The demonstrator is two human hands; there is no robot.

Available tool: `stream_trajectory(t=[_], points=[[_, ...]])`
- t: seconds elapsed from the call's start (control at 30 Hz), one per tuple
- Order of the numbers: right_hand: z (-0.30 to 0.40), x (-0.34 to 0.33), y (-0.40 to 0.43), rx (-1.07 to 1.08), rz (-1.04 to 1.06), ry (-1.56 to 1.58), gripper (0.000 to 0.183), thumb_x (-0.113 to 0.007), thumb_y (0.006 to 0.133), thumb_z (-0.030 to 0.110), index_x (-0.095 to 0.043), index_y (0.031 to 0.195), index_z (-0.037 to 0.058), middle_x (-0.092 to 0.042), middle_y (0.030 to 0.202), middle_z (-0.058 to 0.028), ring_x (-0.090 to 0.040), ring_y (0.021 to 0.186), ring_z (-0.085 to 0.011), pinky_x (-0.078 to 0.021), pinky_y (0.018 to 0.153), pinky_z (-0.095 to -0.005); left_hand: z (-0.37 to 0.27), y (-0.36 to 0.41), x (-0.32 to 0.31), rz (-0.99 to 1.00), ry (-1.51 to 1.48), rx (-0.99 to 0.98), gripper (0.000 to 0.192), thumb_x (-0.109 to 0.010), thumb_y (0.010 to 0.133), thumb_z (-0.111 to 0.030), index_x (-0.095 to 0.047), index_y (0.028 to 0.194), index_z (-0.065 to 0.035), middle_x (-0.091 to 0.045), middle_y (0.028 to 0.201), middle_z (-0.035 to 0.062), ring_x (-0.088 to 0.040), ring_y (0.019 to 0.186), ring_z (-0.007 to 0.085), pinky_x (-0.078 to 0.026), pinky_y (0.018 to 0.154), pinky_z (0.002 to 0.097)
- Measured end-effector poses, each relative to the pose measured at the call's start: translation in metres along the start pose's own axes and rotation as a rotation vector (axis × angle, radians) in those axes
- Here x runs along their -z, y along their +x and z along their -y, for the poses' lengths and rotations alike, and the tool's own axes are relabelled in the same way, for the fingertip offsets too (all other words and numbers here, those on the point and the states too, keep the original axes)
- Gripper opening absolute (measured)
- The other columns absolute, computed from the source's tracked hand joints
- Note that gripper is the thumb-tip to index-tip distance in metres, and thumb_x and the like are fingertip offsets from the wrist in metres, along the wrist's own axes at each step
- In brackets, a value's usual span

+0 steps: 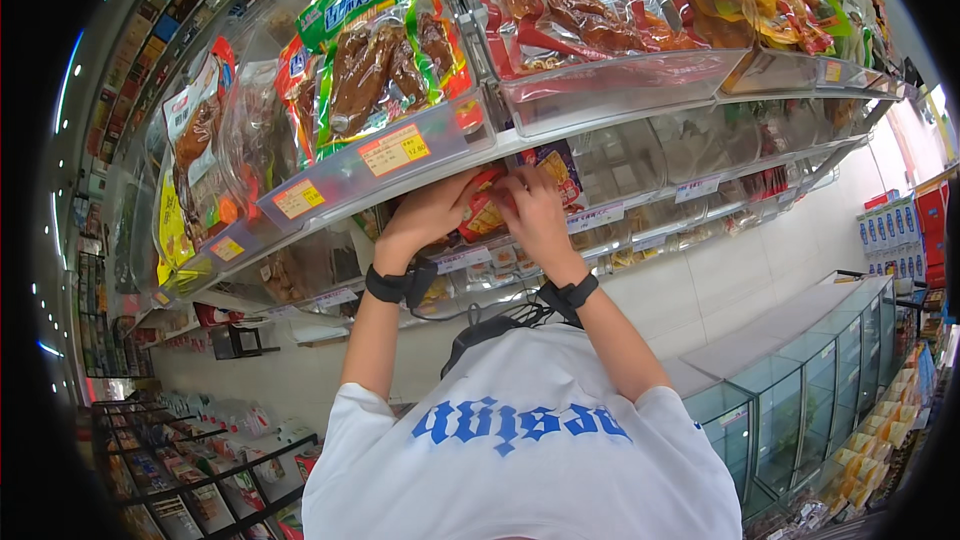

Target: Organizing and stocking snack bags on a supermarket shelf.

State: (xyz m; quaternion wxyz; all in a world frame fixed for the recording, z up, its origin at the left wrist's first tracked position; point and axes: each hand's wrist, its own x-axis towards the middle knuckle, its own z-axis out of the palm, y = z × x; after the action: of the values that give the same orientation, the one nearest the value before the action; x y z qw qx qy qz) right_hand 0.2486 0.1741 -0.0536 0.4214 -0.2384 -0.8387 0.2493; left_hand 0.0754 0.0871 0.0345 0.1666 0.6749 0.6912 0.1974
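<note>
Both my hands reach under the edge of the upper shelf into a lower shelf of packaged snacks. My left hand (pixel 433 211) is at a red snack packet (pixel 481 217), its fingertips partly hidden by the packet and the shelf edge. From the other side my right hand (pixel 531 204) touches the same packet with bent fingers. Just behind my right hand stands a purple packet (pixel 564 172) with a picture of yellow food. Overhead, a green-topped bag of vacuum-packed meat (pixel 367 64) leans in a clear plastic bin (pixel 457 120).
More packed meats (pixel 574 4) fill the upper bins at the right. Price labels (pixel 595 217) line the shelf edges. Glass tanks or cases (pixel 780 397) stand at the lower right, a black wire rack (pixel 217 476) with goods at the lower left. A dark cable hangs between my wrist straps.
</note>
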Motion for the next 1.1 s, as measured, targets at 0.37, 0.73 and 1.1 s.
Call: stream_trajectory(t=[0.37, 0.73, 1.1], points=[[-0.01, -0.002, 0.001, 0.032, 0.045, 0.075, 0.036, -0.08, 0.081, 0.01, -0.068, 0.115, 0.0039, -0.063, 0.112, -0.0149, -0.058, 0.113, -0.0368, -0.0434, 0.107, -0.0498, 0.03, 0.01, -0.012, 0.176, -0.18, 0.121, 0.048, -0.077, 0.093, -0.013, -0.052, 0.131, 0.0023, -0.069, 0.117, 0.0164, -0.069, 0.112, 0.0266, -0.053, 0.097, 0.038], [-0.006, 0.002, 0.001, 0.091, 0.069, 0.095, 0.018, -0.077, 0.084, 0.011, -0.074, 0.101, 0.004, -0.069, 0.099, -0.0115, -0.062, 0.105, -0.0336, -0.0439, 0.111, -0.0503, 0.068, 0.026, -0.04, -0.157, 0.327, -0.076, 0.042, -0.061, 0.104, -0.026, -0.056, 0.14, -0.0045, -0.065, 0.125, 0.0262, -0.061, 0.118, 0.0458, -0.049, 0.098, 0.0486], [-0.004, 0.005, -0.002, 0.096, 0.073, 0.06, 0.018, -0.077, 0.085, 0.011, -0.074, 0.102, 0.0041, -0.068, 0.098, -0.0108, -0.06, 0.109, -0.0334, -0.0428, 0.113, -0.0506, 0.106, 0.046, -0.056, -0.197, 0.491, -0.175, 0.045, -0.066, 0.099, -0.025, -0.057, 0.138, -0.0064, -0.066, 0.124, 0.0226, -0.064, 0.115, 0.0419, -0.051, 0.098, 0.0473]])
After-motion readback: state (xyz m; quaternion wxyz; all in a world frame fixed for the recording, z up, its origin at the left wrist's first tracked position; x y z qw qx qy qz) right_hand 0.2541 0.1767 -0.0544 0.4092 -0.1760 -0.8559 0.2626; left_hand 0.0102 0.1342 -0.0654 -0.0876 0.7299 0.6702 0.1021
